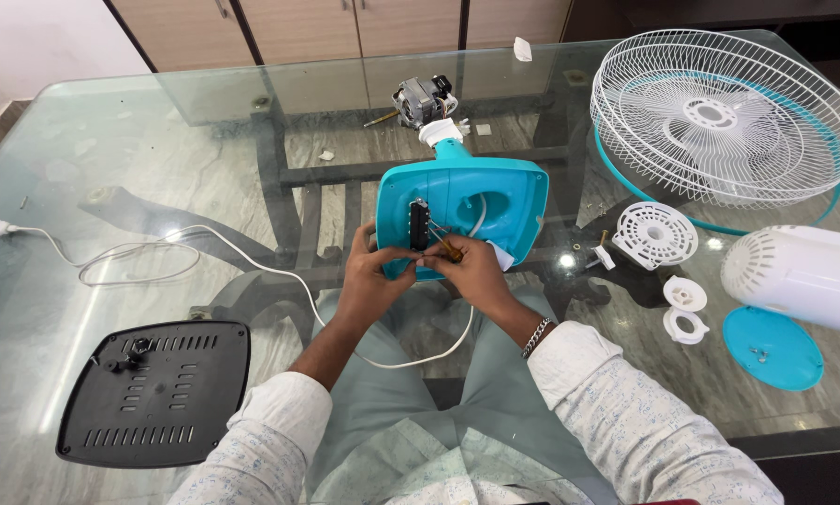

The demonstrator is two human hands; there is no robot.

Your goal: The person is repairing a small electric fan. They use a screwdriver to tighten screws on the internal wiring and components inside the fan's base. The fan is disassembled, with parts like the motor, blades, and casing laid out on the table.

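A turquoise fan base (495, 192) lies upside down on the glass table (205, 159), its hollow underside facing me. A bare motor (421, 99) sits at its far end on a white neck. My left hand (373, 266) pinches a small black switch block (419, 223) with thin wires at the base's near edge. My right hand (471, 265) grips a screwdriver with a yellowish handle (450, 249), its tip at the switch block. A white power cord (195, 238) runs from the base across the table to the left.
A black vented bottom cover (153, 393) lies at the near left. White wire fan guards (724, 112) with a turquoise ring lie at the far right. A white motor housing (799, 276), a turquoise round cap (774, 348), a white vented disc (656, 234) and small white rings (686, 309) sit at the right.
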